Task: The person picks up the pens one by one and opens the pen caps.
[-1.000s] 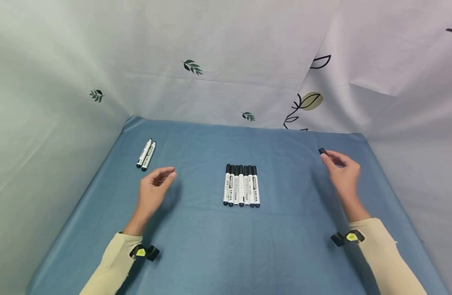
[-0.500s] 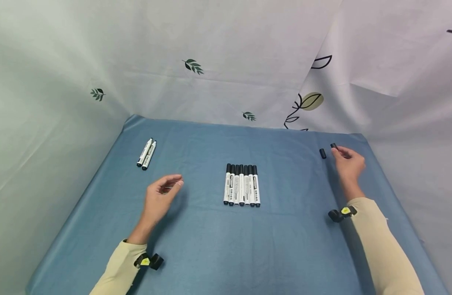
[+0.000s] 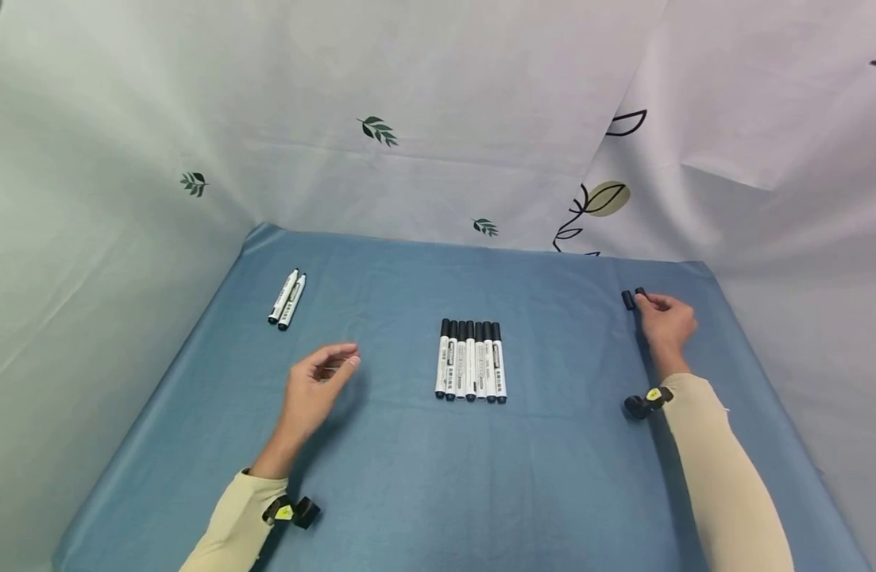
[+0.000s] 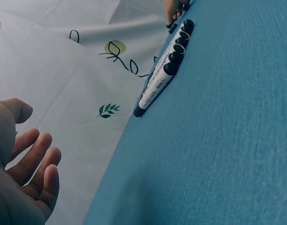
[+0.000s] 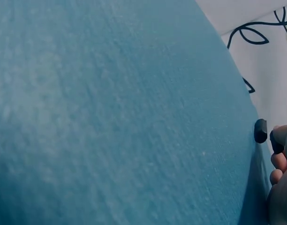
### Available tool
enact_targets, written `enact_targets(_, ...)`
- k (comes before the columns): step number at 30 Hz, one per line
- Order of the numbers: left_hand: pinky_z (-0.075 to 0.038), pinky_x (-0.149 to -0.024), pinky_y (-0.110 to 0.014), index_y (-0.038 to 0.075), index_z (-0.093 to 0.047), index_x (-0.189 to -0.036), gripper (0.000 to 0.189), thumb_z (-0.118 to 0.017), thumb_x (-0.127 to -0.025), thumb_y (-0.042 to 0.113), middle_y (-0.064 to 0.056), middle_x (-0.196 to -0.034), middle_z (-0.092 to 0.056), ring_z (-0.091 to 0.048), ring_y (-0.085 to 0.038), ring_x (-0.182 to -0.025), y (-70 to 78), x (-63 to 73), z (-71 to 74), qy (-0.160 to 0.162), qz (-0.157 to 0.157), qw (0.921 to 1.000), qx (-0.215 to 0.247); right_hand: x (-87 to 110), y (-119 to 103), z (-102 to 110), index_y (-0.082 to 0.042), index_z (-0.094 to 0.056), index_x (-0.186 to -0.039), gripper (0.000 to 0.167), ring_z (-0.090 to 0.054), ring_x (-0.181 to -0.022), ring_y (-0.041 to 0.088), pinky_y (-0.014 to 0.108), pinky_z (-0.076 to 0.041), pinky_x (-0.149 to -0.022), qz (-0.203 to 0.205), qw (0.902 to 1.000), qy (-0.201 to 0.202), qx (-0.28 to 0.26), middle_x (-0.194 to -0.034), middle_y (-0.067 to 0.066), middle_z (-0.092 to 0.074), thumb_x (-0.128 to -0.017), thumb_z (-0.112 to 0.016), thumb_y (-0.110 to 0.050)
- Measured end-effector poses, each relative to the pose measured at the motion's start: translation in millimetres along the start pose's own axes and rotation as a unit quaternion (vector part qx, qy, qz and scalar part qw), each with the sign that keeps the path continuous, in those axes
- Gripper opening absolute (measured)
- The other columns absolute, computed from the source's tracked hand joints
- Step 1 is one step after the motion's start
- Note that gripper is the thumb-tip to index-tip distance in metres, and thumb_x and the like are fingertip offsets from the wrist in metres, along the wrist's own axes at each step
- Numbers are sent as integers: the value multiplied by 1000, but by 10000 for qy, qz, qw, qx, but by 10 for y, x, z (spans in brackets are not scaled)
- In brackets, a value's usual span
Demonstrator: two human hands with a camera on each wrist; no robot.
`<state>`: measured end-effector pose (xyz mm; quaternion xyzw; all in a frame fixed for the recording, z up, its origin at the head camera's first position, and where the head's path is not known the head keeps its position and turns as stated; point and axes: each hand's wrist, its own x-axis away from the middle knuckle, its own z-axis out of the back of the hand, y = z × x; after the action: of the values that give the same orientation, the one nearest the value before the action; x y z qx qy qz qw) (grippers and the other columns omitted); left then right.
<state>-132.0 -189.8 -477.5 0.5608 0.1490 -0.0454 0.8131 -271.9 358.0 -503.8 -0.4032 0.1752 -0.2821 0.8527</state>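
Observation:
At the far right of the table, my right hand (image 3: 668,324) pinches a small black marker cap (image 3: 641,292) between thumb and fingers. Just left of it lies a second black cap (image 3: 627,299), which the right wrist view shows as a dark cylinder (image 5: 260,131) on the cloth. My left hand (image 3: 319,386) hovers over the left half of the table, fingers loosely bent and holding nothing. Beyond it lie two white markers (image 3: 287,300) without caps, side by side. Several capped whiteboard markers (image 3: 471,361) form a tight row at the centre, black caps pointing away from me.
Blue cloth (image 3: 438,485) covers the table. A pale curtain with leaf prints (image 3: 423,95) rises behind the far edge and along both sides. Each wrist carries a small black camera (image 3: 306,512) on a strap.
My right hand set one black cap down, moved slightly away, then brought the other cap down beside it. My left hand drifted a little right and nearer to me, still holding nothing.

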Motion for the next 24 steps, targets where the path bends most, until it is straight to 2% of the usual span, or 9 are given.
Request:
enact_targets(2,-48,-77,-19,-1,-73,-117,25,-74,-96,12,-12,-110,-75,-65,-4,-92,3,5,-1,-18,4,10000,-14,1,3,-8,-2,-70,-129,47,-52,-128,34,48,-34,-110,33,10000,-41,11,-123,24,-69,-100,-64,-39)
enact_targets(8,-48,-77,-19,1,-74,-116,24,-74,-95,12,-11,-110,-75,-65,-4,-92,14,13,0,-29,-7,10000,-15,2,3,-33,-2,-71,-128,46,-56,-125,35,48,-39,-108,67,9999,-3,88,-122,24,-70,-101,-62,-39)
enact_targets(13,-48,-77,-19,1,-74,-116,23,-74,-95,11,-11,-109,-75,-64,-4,-91,12,13,1,-51,-40,10000,-40,-11,30,-41,-2,-71,-127,47,-54,-126,36,49,-32,-111,75,10000,-27,49,-121,25,-69,-100,-63,-39)
enact_targets(19,-49,-77,-19,0,-74,-115,23,-74,-95,11,-12,-108,-75,-64,-5,-91,18,16,13,-72,-48,10000,11,6,37,-28,0,-71,-127,48,-55,-123,38,50,-32,-111,150,9998,-75,104,-120,26,-69,-101,-62,-40)
enact_targets(24,-48,-77,-19,0,-74,-116,23,-73,-96,12,-12,-109,-75,-64,-5,-91,20,17,24,-83,-11,10000,3,7,33,-3,0,-69,-129,53,-51,-130,38,52,-28,-115,137,9996,-225,80,-123,26,-69,-101,-60,-44)
